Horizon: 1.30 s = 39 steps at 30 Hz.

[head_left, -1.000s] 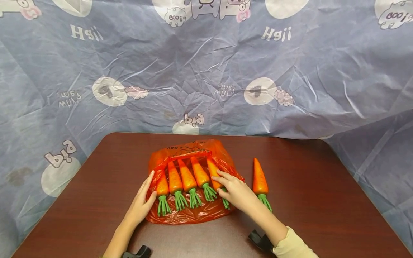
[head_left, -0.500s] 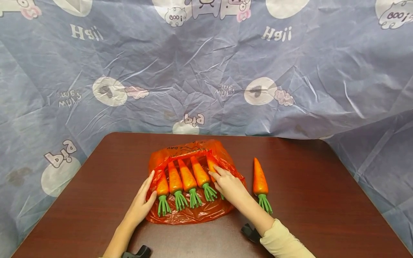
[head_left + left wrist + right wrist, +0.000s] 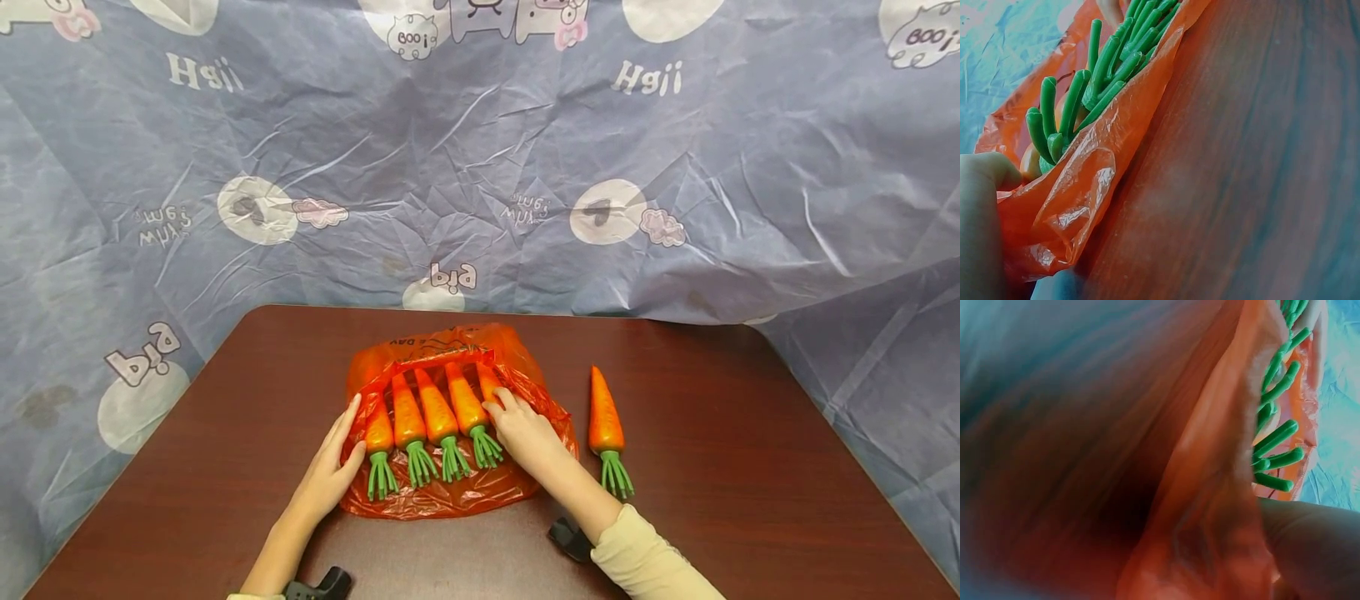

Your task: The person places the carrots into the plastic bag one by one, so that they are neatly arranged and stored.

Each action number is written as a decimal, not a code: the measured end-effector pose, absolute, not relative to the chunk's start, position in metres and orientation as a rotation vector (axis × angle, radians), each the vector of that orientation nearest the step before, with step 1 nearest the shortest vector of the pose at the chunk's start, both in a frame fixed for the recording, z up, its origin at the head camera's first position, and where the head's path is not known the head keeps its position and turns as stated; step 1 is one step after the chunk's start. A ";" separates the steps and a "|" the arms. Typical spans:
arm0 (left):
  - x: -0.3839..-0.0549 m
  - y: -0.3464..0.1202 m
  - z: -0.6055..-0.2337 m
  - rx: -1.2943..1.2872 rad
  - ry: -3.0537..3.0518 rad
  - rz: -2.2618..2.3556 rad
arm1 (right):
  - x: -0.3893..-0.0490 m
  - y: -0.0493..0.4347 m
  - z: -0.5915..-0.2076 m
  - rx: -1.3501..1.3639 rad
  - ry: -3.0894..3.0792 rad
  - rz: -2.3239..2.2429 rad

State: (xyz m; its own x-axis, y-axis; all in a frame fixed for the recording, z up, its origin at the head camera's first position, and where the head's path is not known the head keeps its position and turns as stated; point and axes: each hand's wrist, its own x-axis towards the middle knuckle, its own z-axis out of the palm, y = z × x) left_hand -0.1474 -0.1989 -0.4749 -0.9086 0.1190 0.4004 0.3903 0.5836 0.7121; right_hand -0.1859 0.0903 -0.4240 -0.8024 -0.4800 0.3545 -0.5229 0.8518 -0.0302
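Note:
An orange-red plastic bag (image 3: 483, 336) lies flat with its mouth towards me. Several carrots with green stalks sit side by side in it, among them the leftmost carrot (image 3: 379, 433). My left hand (image 3: 327, 467) rests along the bag's left edge with fingers straight; in the left wrist view its thumb (image 3: 999, 167) lies over the bag's rim. At the right end of the row, my right hand (image 3: 525, 429) grips the rightmost carrot (image 3: 487, 381), hiding its lower part and stalks. In the right wrist view, bag film (image 3: 1210, 506) covers much of the work.
One loose carrot (image 3: 606, 417) lies on the brown table (image 3: 712, 467) to the right of the bag, close to my right forearm. A grey-blue printed sheet (image 3: 465, 150) hangs behind the table. Black straps (image 3: 322, 583) are on the wrists.
My right hand has moved left and slightly inward, over the rightmost carrot, its fingers closing round it. The carrot's top now reaches less far up. The left hand stays in place.

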 end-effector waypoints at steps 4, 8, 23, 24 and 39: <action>-0.148 -0.199 -0.475 -0.405 -2.516 -1.240 | -0.186 0.090 -0.427 0.754 -2.686 0.174; -0.147 -0.199 -0.474 -0.396 -2.527 -1.254 | -0.184 0.092 -0.428 0.758 -2.673 0.164; -0.149 -0.200 -0.477 -0.430 -2.490 -1.234 | -0.174 0.095 -0.420 0.797 -2.704 0.276; -0.149 -0.200 -0.478 -0.435 -2.487 -1.232 | -0.172 0.095 -0.418 0.799 -2.708 0.285; -0.147 -0.199 -0.476 -0.421 -2.489 -1.238 | -0.150 0.107 -0.386 0.771 -2.556 0.378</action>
